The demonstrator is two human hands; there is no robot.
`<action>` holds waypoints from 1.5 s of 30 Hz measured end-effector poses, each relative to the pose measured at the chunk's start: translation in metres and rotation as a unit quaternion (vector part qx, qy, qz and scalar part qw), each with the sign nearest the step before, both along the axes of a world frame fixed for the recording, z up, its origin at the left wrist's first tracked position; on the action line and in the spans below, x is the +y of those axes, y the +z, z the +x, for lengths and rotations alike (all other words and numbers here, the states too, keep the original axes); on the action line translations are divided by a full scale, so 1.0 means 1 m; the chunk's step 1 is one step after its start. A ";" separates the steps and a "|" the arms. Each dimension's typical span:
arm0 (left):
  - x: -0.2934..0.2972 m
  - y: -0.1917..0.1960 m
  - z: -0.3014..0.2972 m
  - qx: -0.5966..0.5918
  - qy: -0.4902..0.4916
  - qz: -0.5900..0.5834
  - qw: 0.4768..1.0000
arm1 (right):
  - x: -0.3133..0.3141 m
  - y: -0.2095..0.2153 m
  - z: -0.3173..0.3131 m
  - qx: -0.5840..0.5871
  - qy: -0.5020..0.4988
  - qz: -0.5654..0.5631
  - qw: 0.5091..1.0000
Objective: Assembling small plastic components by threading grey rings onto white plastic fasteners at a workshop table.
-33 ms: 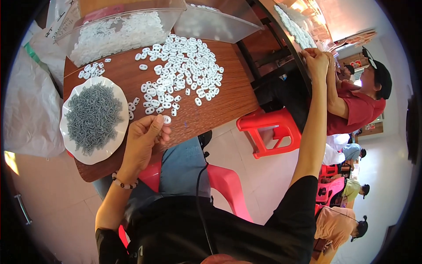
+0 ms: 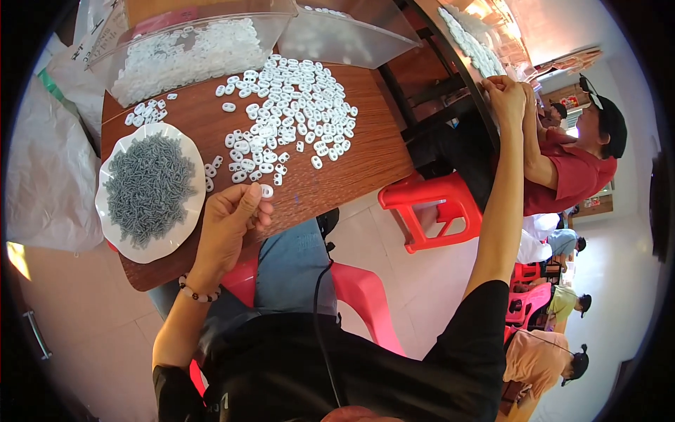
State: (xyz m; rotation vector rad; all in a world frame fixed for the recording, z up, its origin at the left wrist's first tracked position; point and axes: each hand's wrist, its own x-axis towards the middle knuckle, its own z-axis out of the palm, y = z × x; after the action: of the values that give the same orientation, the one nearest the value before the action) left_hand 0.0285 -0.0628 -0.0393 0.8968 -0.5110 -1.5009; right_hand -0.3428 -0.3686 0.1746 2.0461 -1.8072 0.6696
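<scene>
My left hand is over the table's near edge, thumb and fingers pinching a small white oval plastic piece with a slot-like opening. Just beyond it lies a loose spread of similar white oval pieces, many with two holes. A scalloped white plate stands left of this hand, heaped with small grey screw-like pieces. My right arm reaches far out to the right. Its hand is closed, fingers bent together beside the edge of another table; what they hold, if anything, is hidden.
Clear plastic bins with white pieces stand at the back of the wooden table. A red stool is to the right. A co-worker in a red shirt sits close to my right hand. White bags are at the left.
</scene>
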 end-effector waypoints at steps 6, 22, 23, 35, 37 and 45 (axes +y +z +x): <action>0.001 0.000 0.001 -0.002 -0.001 0.000 1.000 | -0.010 -0.002 -0.015 0.039 0.001 -0.010 0.999; 0.004 0.000 -0.007 -0.100 -0.007 -0.028 0.995 | 0.242 -0.151 0.214 -0.364 0.364 0.415 0.750; 0.005 -0.001 -0.009 -0.105 0.004 -0.033 0.994 | 0.242 -0.153 0.216 -0.313 0.381 0.375 0.785; 0.005 0.005 -0.004 -0.098 -0.010 -0.028 0.995 | 0.248 -0.168 0.217 -0.354 0.351 0.308 0.811; 0.004 0.005 -0.003 -0.080 -0.020 -0.032 0.996 | 0.247 -0.169 0.218 -0.359 0.347 0.308 0.810; 0.003 0.000 -0.007 -0.073 0.006 -0.026 0.997 | 0.249 -0.166 0.221 -0.346 0.336 0.274 0.832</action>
State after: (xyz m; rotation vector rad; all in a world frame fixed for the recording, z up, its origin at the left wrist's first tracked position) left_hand 0.0213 -0.0595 -0.0389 0.9707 -0.6476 -1.4119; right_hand -0.1220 -0.1200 0.0084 3.2130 -1.6903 1.3499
